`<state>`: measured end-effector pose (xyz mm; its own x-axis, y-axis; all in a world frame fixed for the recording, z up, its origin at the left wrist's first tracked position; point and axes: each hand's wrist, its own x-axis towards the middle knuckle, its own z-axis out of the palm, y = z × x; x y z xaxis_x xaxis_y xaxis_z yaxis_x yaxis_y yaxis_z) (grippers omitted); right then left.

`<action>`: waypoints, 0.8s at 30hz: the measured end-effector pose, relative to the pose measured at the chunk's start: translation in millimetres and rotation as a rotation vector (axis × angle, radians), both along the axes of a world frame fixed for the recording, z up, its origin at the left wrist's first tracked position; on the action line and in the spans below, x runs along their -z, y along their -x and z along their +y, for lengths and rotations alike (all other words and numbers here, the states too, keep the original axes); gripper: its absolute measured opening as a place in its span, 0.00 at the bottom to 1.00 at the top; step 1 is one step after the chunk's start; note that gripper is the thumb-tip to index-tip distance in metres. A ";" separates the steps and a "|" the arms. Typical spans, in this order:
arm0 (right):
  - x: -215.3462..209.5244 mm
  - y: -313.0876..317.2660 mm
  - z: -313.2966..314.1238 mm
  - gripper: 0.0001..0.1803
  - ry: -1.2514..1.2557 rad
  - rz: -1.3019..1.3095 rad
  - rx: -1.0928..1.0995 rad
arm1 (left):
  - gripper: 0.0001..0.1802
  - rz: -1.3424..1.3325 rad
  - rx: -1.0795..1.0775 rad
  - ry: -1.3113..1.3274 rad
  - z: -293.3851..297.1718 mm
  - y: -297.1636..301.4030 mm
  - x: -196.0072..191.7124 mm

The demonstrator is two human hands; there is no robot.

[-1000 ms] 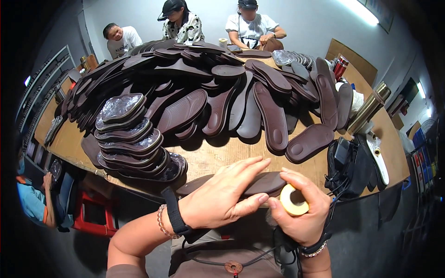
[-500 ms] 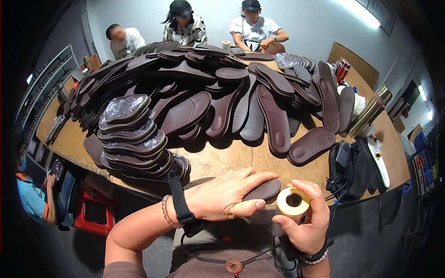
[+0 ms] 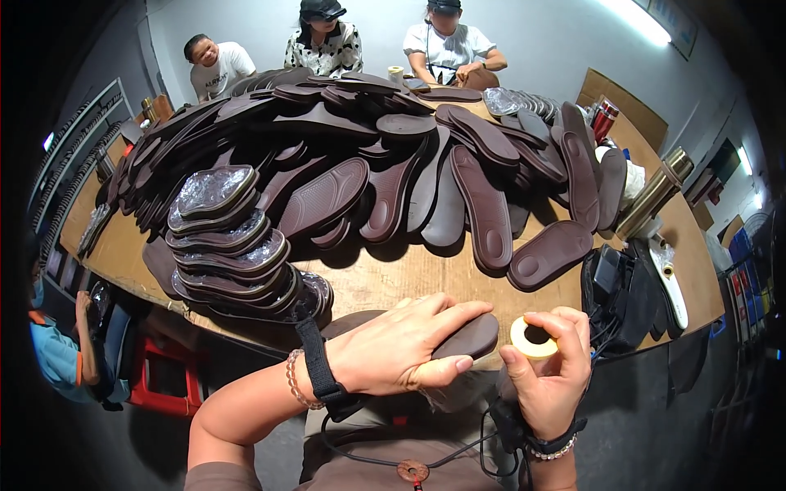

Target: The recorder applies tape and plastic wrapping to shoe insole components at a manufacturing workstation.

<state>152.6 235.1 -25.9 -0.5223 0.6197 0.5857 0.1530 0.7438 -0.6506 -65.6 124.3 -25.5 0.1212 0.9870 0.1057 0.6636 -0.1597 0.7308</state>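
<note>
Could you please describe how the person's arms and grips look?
The left grip and right grip are ungloved. The left arm has a brown sleeve, clear beaded bracelet and black strap; the right arm has a black band and pale beaded bracelet.

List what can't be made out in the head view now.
All in the head view:
- Middle of the brown insole: covered by the left hand.
- Part of the roll: behind the right hand.
- Part of the blue-shirted co-worker: lost in the dark rim.
</note>
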 end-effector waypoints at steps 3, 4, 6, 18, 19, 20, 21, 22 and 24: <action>0.9 0.3 1.9 0.26 -0.026 -0.021 0.002 | 0.46 0.001 0.007 0.003 0.2 0.5 0.2; 1.8 0.2 2.4 0.26 -0.026 -0.019 0.003 | 0.46 0.002 0.012 -0.012 0.2 0.6 1.3; 3.3 -0.7 3.2 0.29 -0.040 -0.043 -0.020 | 0.47 0.003 0.018 -0.029 0.4 0.2 1.3; -32.0 5.7 -10.2 0.43 -0.005 -0.034 -0.223 | 0.46 -0.148 0.048 -0.597 5.7 -1.5 9.8; -33.0 5.2 -10.8 0.43 -0.052 -0.064 -0.234 | 0.44 -0.110 -0.004 -0.632 1.5 -5.7 7.4; -32.4 5.8 -11.4 0.43 -0.054 -0.077 -0.246 | 0.40 -0.108 -0.068 -0.604 -4.6 -12.1 2.9; -33.6 5.9 -12.0 0.43 -0.053 -0.080 -0.246 | 0.40 -0.111 -0.069 -0.603 -9.0 -16.3 3.8; -35.8 6.2 -12.9 0.44 -0.042 -0.102 -0.295 | 0.40 -0.116 -0.121 -0.604 -14.0 -20.3 5.9; -38.2 8.7 -11.2 0.45 -0.068 -0.113 -0.403 | 0.39 -0.149 -0.184 -0.601 -20.7 -22.0 9.9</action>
<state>143.9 223.9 12.3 -0.7784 0.3147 0.5431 -0.0914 0.7992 -0.5941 -43.6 103.6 -35.4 -0.1028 0.7537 0.6491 0.6175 -0.4633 0.6357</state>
